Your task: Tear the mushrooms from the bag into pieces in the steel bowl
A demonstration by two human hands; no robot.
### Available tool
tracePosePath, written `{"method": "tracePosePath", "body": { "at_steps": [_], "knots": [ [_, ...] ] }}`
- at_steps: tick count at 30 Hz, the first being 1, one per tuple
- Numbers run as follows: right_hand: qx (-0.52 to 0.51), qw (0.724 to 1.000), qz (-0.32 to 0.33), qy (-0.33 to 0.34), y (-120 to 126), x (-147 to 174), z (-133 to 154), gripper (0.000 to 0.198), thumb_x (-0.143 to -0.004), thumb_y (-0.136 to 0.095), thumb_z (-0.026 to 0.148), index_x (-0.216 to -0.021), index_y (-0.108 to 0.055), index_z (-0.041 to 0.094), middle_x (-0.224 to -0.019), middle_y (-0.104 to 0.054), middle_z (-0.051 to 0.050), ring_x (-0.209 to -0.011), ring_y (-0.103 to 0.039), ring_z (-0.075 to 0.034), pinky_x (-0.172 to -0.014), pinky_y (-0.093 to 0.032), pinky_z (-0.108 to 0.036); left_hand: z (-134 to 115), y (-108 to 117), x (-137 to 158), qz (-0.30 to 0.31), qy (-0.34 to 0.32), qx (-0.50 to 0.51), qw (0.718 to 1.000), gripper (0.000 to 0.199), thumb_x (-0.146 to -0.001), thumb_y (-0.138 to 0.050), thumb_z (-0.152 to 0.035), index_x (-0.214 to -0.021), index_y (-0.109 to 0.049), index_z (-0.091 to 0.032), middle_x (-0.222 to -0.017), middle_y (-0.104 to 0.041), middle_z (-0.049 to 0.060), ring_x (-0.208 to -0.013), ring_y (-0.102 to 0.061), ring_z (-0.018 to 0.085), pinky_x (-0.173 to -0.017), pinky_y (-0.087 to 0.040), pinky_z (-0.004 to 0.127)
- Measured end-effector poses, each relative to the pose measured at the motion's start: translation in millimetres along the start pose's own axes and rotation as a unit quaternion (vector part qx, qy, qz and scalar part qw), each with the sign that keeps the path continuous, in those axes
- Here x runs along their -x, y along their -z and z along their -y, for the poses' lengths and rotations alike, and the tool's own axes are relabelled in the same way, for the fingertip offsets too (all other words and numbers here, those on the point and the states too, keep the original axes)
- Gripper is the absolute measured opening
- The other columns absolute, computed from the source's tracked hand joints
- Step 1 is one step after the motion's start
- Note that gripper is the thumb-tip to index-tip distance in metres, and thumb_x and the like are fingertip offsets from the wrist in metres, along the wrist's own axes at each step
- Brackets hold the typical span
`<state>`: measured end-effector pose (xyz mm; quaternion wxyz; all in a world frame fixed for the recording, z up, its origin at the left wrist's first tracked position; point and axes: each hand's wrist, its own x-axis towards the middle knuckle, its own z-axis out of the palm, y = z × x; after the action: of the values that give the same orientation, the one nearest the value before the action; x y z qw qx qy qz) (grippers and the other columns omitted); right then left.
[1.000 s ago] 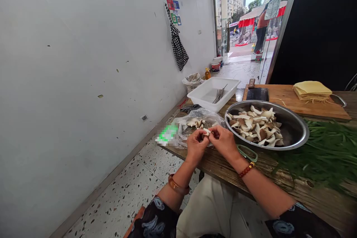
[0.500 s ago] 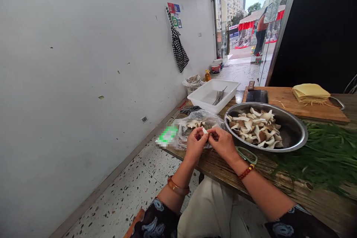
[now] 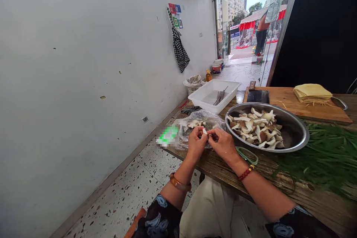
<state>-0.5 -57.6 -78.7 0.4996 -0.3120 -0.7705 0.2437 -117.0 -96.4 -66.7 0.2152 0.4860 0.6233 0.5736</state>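
Observation:
Between my two hands is a small white mushroom piece, pinched at the fingertips. My left hand is closed on it from the left, and my right hand closes on it from the right. Just behind the hands lies a clear plastic bag with a few mushrooms in it. To the right stands an oval metal basin holding many torn mushroom pieces, white with brown caps. Green-handled scissors lie beside my right wrist; their blades are hidden.
A white plastic tray with thin metal skewers stands behind the bag. On a wooden cutting board are a cleaver and stacked yellow sheets. Long green leaves cover the table's right side. A wall runs along the left.
My hands stay together on the mushroom piece, with only a slight shift of the fingers. The whole view has moved a little; nothing else visibly differs on the table.

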Motion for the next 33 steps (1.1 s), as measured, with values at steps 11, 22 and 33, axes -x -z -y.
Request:
{"method": "tracePosePath", "body": {
  "at_steps": [11, 22, 33],
  "knots": [
    [-0.042, 0.997, -0.011, -0.063, 0, -1, 3, 0.015, -0.075, -0.053, 0.021, -0.077, -0.067, 0.017, -0.072, -0.070, -0.005, -0.060, -0.061, -0.016, -0.061, -0.049, -0.028, -2, 6, -1, 0.027, -0.028, -0.035, 0.999, 0.009, -0.071, -0.052, -0.019, -0.078, -0.057, -0.017, -0.066, -0.051, -0.003, -0.060, -0.044, 0.009, -0.055, -0.035, 0.019],
    [-0.057, 0.995, 0.005, -0.080, 4, -4, 6, 0.015, -0.075, -0.054, 0.018, -0.082, -0.067, 0.017, -0.074, -0.071, -0.004, -0.061, -0.063, -0.017, -0.061, -0.051, -0.028, -11, 5, 3, 0.053, 0.070, 0.079, 0.993, 0.014, -0.070, -0.054, -0.023, -0.082, -0.057, -0.017, -0.064, -0.052, -0.004, -0.052, -0.047, 0.009, -0.049, -0.043, 0.021],
    [0.068, 0.995, 0.012, 0.072, 3, 2, 1, 0.014, -0.083, -0.052, 0.012, -0.089, -0.063, 0.018, -0.087, -0.069, -0.008, -0.080, -0.064, -0.022, -0.073, -0.049, -0.033, -9, 6, 8, 0.049, 0.076, 0.086, 0.992, 0.013, -0.069, -0.059, -0.023, -0.080, -0.058, -0.015, -0.067, -0.060, -0.002, -0.058, -0.056, 0.010, -0.055, -0.046, 0.021]
  ]
}}
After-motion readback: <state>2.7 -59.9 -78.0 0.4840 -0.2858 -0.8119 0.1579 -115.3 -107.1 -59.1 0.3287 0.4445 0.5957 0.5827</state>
